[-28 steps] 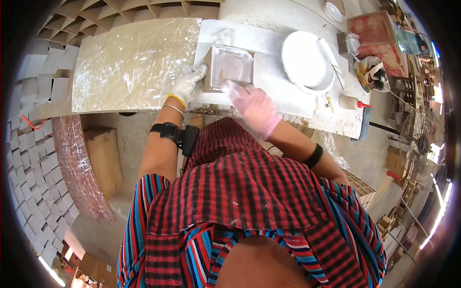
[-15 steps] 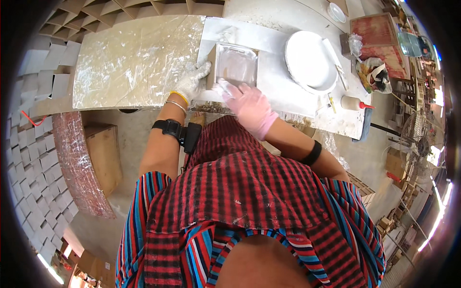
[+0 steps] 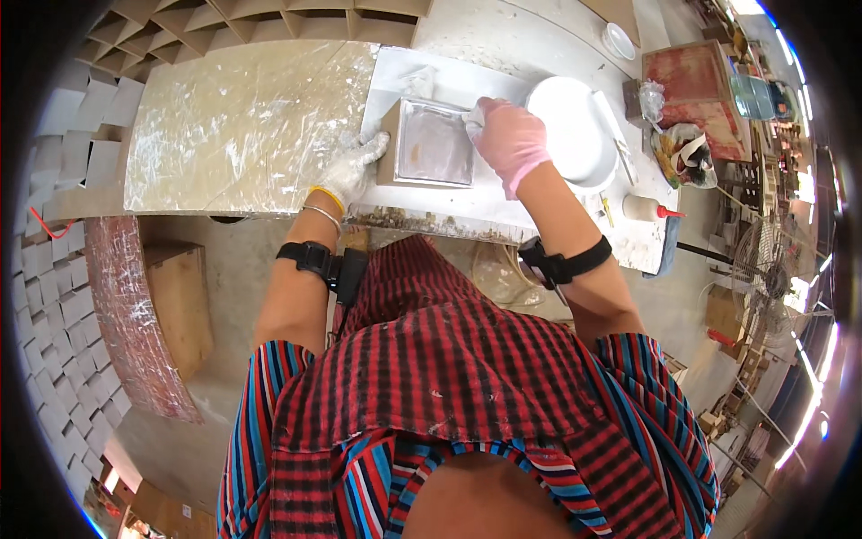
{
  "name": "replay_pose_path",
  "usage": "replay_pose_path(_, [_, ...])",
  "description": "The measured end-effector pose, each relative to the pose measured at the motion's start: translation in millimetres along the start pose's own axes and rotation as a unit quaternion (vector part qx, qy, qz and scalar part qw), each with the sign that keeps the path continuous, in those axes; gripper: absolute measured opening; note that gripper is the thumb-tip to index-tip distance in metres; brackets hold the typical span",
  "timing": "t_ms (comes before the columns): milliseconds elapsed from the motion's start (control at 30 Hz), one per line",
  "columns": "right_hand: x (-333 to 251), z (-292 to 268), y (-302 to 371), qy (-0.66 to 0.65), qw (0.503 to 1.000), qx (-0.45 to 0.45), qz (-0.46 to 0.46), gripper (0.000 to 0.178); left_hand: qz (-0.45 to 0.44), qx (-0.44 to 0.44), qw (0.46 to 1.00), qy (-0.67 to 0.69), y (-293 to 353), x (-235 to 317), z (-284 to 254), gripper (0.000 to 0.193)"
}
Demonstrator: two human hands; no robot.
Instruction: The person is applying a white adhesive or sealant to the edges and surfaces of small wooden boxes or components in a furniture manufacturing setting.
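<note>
An open, shallow square box with tan outer sides and a whitish-smeared inside sits on the white-coated board. My left hand, in a white knit glove with a yellow cuff, rests its extended fingers against the box's left side. In a pink glove, my right hand is closed at the box's right rim. A small whitish wad shows at its fingertips; whether it is cloth or sponge I cannot tell. Just right of that hand stands a large round white basin, partly covered by the glove.
A white stick lies along the basin's right rim. Nearby are a squeeze bottle with a red nozzle and a blue cloth over the edge. A cardboard divider grid stands behind, stacked pale pieces far left.
My right hand has moved from the box's near edge out to its far right rim, with the whitish wad. My left hand remains at the box's left side.
</note>
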State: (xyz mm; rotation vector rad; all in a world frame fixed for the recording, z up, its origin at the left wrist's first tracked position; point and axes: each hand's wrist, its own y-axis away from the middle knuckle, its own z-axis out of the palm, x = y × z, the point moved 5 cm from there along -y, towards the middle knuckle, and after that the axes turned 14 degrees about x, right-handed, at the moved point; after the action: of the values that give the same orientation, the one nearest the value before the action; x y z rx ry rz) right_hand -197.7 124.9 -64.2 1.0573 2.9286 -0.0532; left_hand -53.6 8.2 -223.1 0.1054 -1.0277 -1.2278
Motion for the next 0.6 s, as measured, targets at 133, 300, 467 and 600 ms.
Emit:
replay_pose_path(133, [-6, 12, -23, 0.119, 0.987, -0.110, -0.006, 0.032, 0.002, 0.034, 0.999, -0.012, 6, 5, 6, 0.045])
replay_pose_path(300, [-6, 19, -28, 0.121, 0.987, -0.103, -0.040, 0.036, 0.007, 0.034, 0.999, 0.004, 10, 5, 7, 0.043])
replay_pose_path(467, [-5, 17, -27, 0.082, 0.991, -0.088, 0.064, 0.034, 0.010, 0.031, 0.999, 0.036, 8, 4, 5, 0.062])
replay_pose_path(600, [17, 4, -24, -0.015, 0.997, -0.058, 0.045, 0.032, 0.023, 0.026, 0.999, 0.017, 15, 9, 13, 0.058])
